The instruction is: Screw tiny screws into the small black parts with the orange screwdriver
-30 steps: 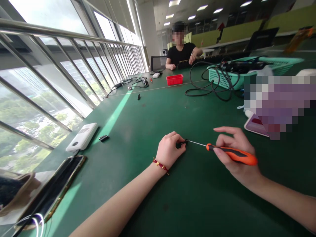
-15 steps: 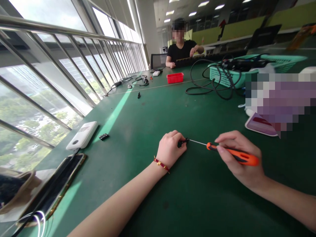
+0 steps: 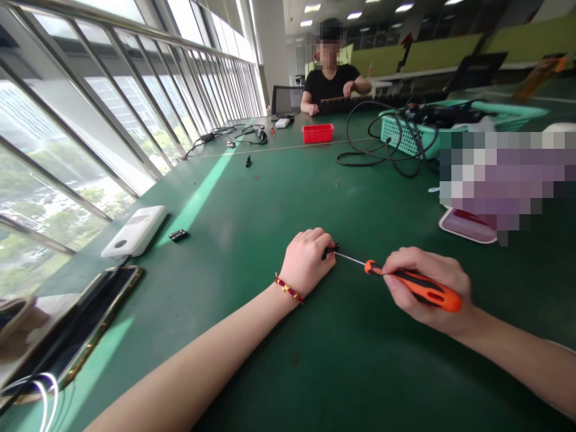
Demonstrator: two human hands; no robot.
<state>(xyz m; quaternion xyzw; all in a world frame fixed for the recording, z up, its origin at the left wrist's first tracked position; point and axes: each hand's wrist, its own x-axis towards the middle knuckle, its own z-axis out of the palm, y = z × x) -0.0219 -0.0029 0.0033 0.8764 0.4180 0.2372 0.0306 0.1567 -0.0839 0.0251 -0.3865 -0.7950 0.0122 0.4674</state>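
Bright daylight pours past the metal railing [image 3: 112, 45] and lays a pale stripe across the long green desk [image 3: 279, 198]. At the far end a person in a black short-sleeved top [image 3: 330, 86] sits behind an open red plastic tray [image 3: 318, 134].

Here in front, the left hand [image 3: 306, 261] is down near the middle of the desk, its fingers pinched on a tiny black piece, perhaps plastic [image 3: 330, 249]; whether that piece touches the green top, I can't tell. And here's the right hand [image 3: 443, 271], fingers wrapped round the handle of an orange-and-black screwdriver with a thin metal shaft [image 3: 420, 287]! The tip reaches the piece, though whether it is seated in anything is too small to see.

That piece looks feather-light, hard and stiff, I'd say, a little slick too, so it could twist or skid under a push. Best pinch it low by its sides, fingertips clear of the blade, braced on the desk. The screwdriver should be the heavier: ribbed neck for steering, fat handle for turning. Lean too hard and that small body might crack.
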